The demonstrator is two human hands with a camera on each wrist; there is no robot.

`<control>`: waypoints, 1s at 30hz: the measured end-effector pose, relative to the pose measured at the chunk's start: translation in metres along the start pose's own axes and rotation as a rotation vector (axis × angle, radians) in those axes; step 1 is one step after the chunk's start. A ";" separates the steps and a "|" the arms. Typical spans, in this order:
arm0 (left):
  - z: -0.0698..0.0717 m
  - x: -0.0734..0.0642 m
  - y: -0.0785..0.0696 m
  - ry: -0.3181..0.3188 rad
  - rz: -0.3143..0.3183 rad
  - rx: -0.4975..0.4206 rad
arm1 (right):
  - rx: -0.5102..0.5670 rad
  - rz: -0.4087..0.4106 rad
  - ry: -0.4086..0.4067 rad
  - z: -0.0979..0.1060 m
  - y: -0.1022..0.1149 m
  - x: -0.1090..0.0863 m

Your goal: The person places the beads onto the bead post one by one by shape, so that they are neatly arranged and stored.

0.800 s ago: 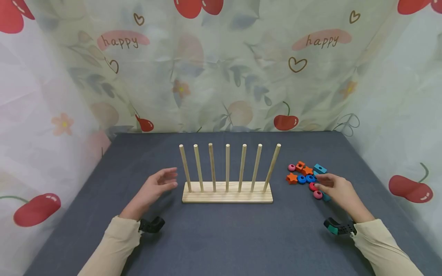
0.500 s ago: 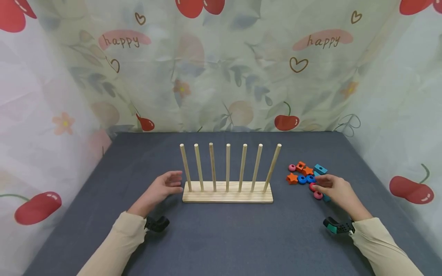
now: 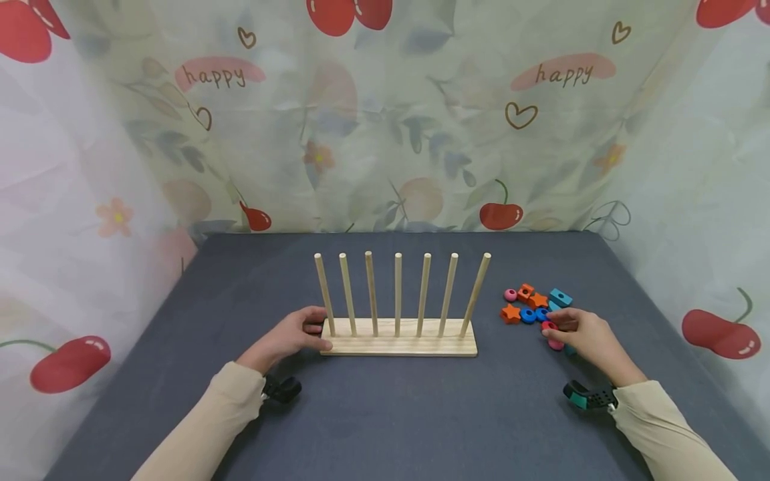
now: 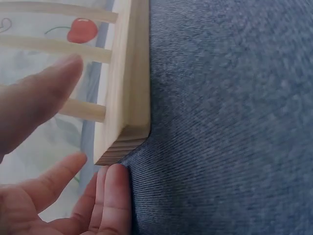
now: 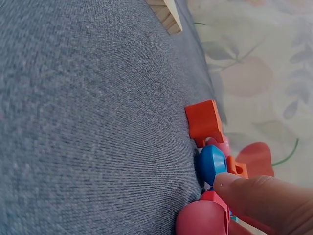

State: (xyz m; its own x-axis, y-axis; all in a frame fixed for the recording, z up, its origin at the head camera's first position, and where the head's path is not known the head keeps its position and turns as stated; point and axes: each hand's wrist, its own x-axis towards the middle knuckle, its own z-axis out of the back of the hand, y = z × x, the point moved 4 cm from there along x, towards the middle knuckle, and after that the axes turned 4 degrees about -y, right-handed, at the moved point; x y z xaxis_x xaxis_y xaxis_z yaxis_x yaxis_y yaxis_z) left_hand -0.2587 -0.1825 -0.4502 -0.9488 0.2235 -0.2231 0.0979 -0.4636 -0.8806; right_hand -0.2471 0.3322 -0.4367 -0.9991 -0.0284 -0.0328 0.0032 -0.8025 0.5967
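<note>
A pale wooden rack with a row of several upright pegs stands mid-table. My left hand is at its left end. In the left wrist view the fingers touch or nearly touch the base's end, while the thumb hovers apart from it. My right hand lies over the near side of a pile of small beads. Its thumb and forefinger are around a red bead, without a clear grip. A pink bead and a blue bead sit near that thumb; the other fingers are mostly hidden.
The pile also has orange star beads, an orange cube bead, a small pink bead and a light-blue block. Dark grey cloth covers the table. Printed curtains enclose its back and sides.
My left hand has moved right and slightly toward me, from beside the rack to its left end. The right hand has barely moved over the beads. The rack stays in place.
</note>
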 end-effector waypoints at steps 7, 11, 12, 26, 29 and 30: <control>-0.005 0.004 0.000 0.037 -0.044 0.092 | -0.016 0.019 -0.027 0.000 0.001 0.001; -0.006 0.005 0.001 0.008 -0.023 0.139 | -0.027 0.009 -0.033 -0.001 0.001 0.001; -0.006 0.005 0.002 -0.004 -0.016 0.149 | -0.029 0.006 -0.034 -0.001 0.001 0.001; -0.009 0.006 0.003 -0.086 0.044 0.231 | -0.052 -0.039 -0.036 -0.004 0.003 0.003; -0.009 0.006 0.003 -0.087 0.045 0.234 | -0.055 -0.048 -0.036 -0.004 0.005 0.003; -0.009 0.006 0.003 -0.086 0.042 0.234 | -0.059 -0.050 -0.037 -0.004 0.005 0.003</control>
State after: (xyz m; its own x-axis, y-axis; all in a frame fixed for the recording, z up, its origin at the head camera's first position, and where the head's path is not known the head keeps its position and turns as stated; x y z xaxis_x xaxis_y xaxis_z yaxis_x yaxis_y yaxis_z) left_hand -0.2617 -0.1750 -0.4580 -0.9683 0.1307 -0.2128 0.0755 -0.6590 -0.7484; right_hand -0.2495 0.3258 -0.4367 -0.9989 0.0344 -0.0311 -0.0458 -0.8359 0.5470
